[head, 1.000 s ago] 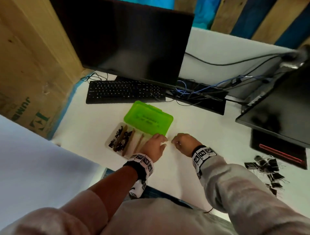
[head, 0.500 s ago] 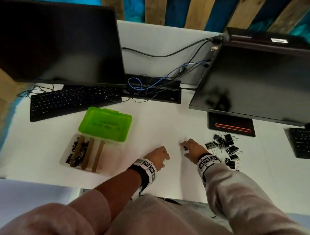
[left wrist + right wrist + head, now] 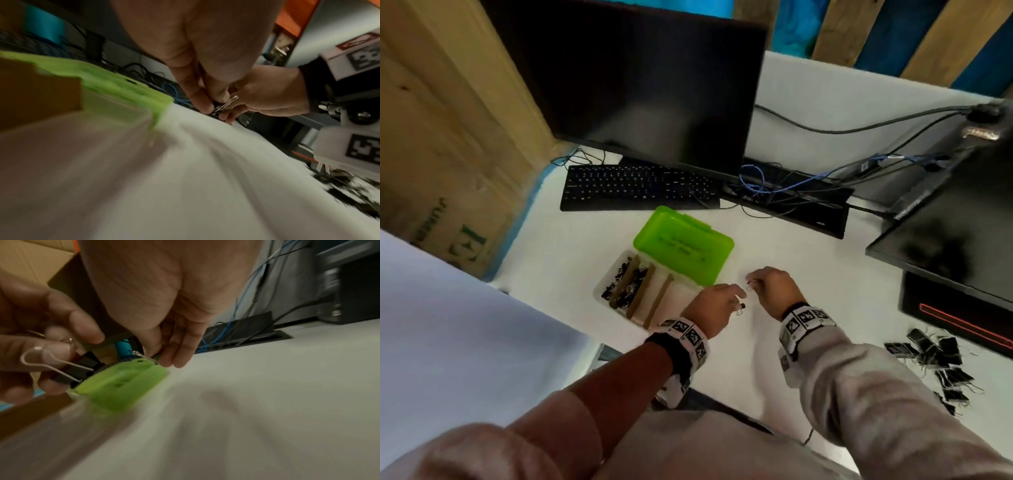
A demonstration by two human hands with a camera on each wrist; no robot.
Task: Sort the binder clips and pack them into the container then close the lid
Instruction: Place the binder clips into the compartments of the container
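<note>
The container [image 3: 604, 289] lies open on the white desk, its green lid [image 3: 683, 246] folded back. Black binder clips [image 3: 625, 284] fill its left compartments between brown dividers. My left hand [image 3: 732, 303] hovers at the container's right end and pinches a small black binder clip [image 3: 76, 368] by its body. My right hand [image 3: 753, 282] is just beside it and pinches another small clip [image 3: 146, 357], of which mostly the wire handle shows. In the left wrist view the left fingers [image 3: 201, 104] close round the clip [image 3: 225, 104]. A loose pile of black clips [image 3: 935, 356] lies at the far right.
A keyboard [image 3: 637, 186] and a monitor [image 3: 640, 85] stand behind the container. A cable tray [image 3: 791, 202] with blue wires runs across the middle. A second monitor [image 3: 955, 233] is at the right, and a cardboard box [image 3: 431, 137] at the left.
Both hands came left from near the clip pile to the container's right end. The left hand, empty before, now pinches a clip. The head view swung left.
</note>
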